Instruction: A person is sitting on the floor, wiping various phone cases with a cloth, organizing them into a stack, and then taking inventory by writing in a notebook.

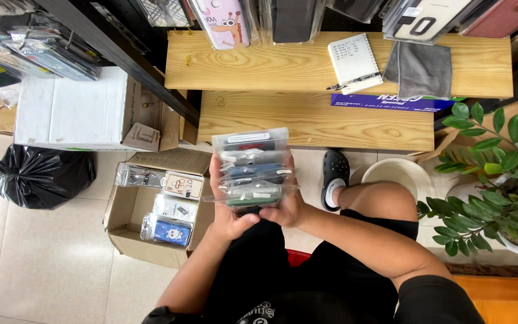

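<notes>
Phone cases (pixel 253 171) in clear sleeves, fanned in a stack, gripped from below by left hand (pixel 230 211) and right hand (pixel 288 207), both closed around its lower end, above an open cardboard box (pixel 128 210) holding more packaged cases (pixel 172 210)

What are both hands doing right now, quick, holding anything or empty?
Left hand: closed on the left side of a stack of bagged phone cases.
Right hand: closed on the right side of the same stack.
</notes>
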